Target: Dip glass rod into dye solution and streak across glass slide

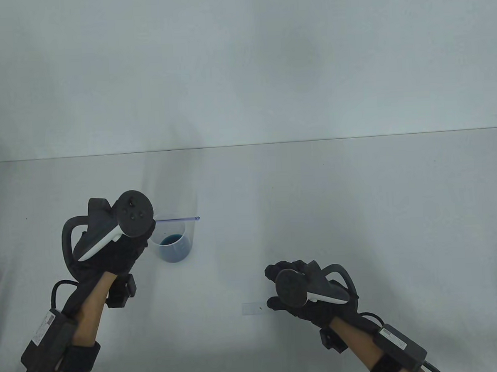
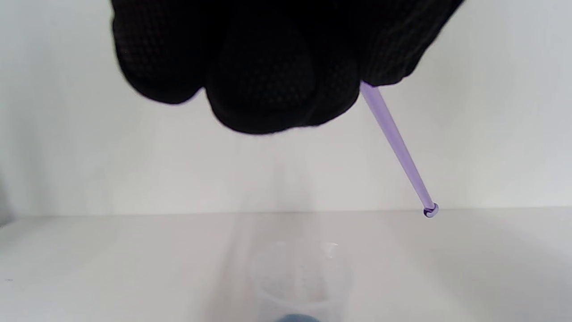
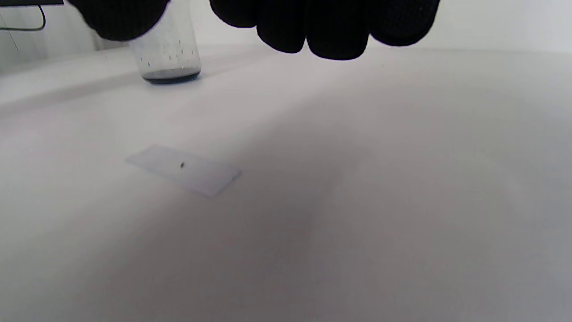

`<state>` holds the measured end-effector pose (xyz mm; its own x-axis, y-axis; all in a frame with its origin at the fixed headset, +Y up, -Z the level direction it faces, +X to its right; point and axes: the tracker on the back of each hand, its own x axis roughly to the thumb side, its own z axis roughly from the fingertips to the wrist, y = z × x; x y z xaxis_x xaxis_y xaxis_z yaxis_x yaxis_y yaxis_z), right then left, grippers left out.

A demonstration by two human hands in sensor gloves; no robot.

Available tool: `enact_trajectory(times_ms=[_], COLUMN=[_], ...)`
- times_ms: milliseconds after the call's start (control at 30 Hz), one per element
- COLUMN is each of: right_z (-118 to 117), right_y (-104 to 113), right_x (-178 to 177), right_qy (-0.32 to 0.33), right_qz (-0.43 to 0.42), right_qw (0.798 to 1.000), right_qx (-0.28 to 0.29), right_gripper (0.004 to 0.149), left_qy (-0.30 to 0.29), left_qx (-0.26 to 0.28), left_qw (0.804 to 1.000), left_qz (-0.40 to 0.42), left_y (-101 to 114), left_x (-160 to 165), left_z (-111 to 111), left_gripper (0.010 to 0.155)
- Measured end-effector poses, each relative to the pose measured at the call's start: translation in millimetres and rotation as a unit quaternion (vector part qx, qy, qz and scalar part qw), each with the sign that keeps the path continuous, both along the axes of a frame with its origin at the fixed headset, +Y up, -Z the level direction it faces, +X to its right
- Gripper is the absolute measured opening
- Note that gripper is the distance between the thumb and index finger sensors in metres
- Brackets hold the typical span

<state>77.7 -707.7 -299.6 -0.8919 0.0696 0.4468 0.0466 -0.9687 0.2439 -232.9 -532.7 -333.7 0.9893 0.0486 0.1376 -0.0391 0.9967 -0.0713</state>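
Table view, frame's lower left: left hand (image 1: 110,243) grips a thin, likely brittle rod (image 1: 179,218) by its end above the beaker (image 1: 172,244); right hand (image 1: 300,291) holds nothing.

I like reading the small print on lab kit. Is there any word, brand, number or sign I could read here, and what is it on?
No text can be read.
White labels on the black boxes strapped to the left forearm and right forearm: print too small and blurred.
Beaker: small dark marks on its wall, no readable numbers.
Glass slide: one dark speck, not writing.
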Motion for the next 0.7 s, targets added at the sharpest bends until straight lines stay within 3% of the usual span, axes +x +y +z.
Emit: enact_trajectory(times_ms=[133, 400, 533, 700], right_z=[-1.4, -1.6, 0.1, 2.9], right_y=[-24.3, -43.0, -48.6, -53.3], right_x=[-6.9, -2.0, -2.1, -5.6], right_qy=[0.001, -0.021, -0.026, -0.026], right_qz=[0.038, 0.038, 0.040, 0.055], right_qw=[0.999, 0.998, 0.999, 0.998], right_qx=[-0.021, -0.036, -0.016, 0.012], right_gripper=[0.070, 0.065, 0.061, 0.057], left_qy=[-0.056, -0.133, -0.148, -0.159], left_qx=[-0.005, -0.042, -0.069, -0.091], left_qw=[0.998, 0.990, 0.987, 0.983], left_qz=[0.011, -0.012, 0.000, 0.010], left_y=[-23.8, -82.3, -109.1, -127.6], left_x=[21.8, 57.3, 64.3, 69.5], left_z=[15.8, 34.4, 36.4, 35.2], left_gripper=[0.045, 0.045, 0.045, 0.045])
